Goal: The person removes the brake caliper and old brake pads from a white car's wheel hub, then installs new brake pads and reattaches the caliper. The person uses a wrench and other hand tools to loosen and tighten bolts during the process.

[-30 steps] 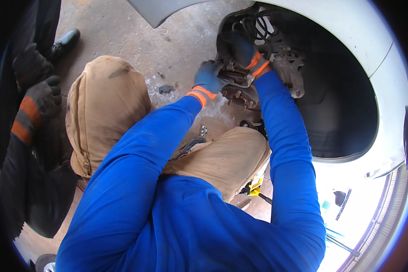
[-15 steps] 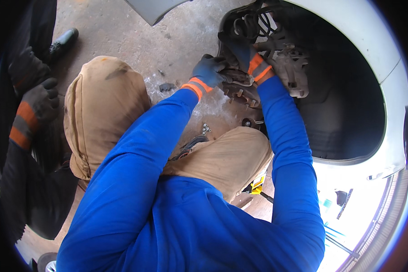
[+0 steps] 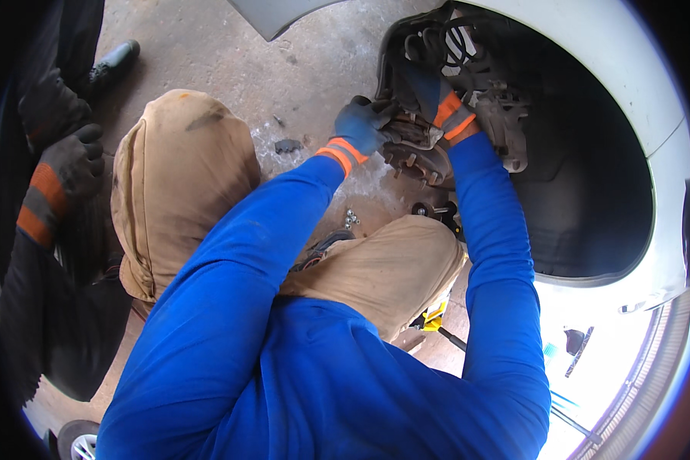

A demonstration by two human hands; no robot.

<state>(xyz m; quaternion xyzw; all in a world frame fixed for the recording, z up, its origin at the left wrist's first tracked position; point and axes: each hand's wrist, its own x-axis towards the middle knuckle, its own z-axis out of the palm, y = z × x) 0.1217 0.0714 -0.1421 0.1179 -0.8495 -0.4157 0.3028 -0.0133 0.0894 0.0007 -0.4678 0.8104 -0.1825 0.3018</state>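
Observation:
In front of me is a wheel hub with studs (image 3: 415,162), inside the wheel arch of a white car. My left hand (image 3: 360,126), in a grey-blue glove with an orange cuff, is closed at the left end of a worn metal brake part (image 3: 418,132) just above the hub. My right hand (image 3: 425,90), gloved alike, reaches over the other end of that part; its fingers are dark and mostly hidden. A brake caliper (image 3: 504,126) sits right of my right wrist. Behind my hands rises a coil spring (image 3: 458,47).
Several lug nuts (image 3: 351,219) and a dark brake-pad-like piece (image 3: 287,146) lie on the concrete floor. A yellow jack-like tool (image 3: 435,318) stands by my knee. At left, another person in dark clothes rests a gloved hand (image 3: 73,165). The white fender (image 3: 659,115) curves around the right.
The whole scene has shifted slightly right and down in the picture. Both hands stay at the brake part, with little other visible movement.

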